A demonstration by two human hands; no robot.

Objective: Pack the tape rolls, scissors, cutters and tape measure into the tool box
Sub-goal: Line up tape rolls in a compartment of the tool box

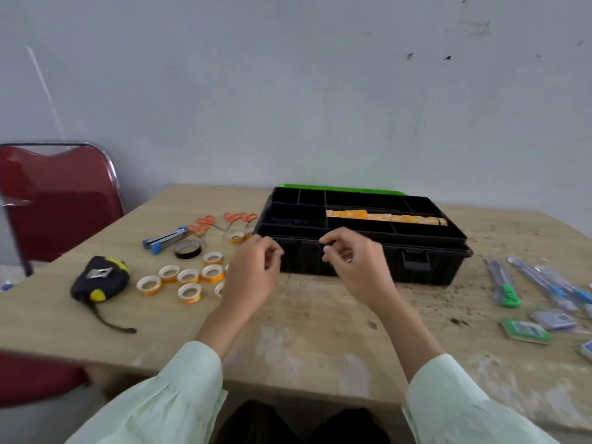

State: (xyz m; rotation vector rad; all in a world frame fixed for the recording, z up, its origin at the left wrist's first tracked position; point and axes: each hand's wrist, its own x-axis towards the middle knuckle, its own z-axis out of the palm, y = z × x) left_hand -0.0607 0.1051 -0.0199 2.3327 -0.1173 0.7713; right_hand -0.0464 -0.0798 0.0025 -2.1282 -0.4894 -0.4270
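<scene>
A black tool box [426, 270] stands open at the table's middle, its divided tray holding a row of orange tape rolls [384, 217]. My left hand [253, 274] and my right hand [355, 261] hover just before the box's front wall, fingers loosely curled, holding nothing. Left of the box lie several orange tape rolls [189, 277], a black tape roll [188, 249], orange-handled scissors [237, 218], and a black and yellow tape measure [99, 277]. Cutters [503, 283] lie to the right of the box.
A blue and grey stapler-like tool [165, 240] lies by the scissors. Small packets [525, 330] sit at the right table edge. A red chair [54, 200] stands at the left beyond the wooden table [304, 331]. A grey wall is close behind.
</scene>
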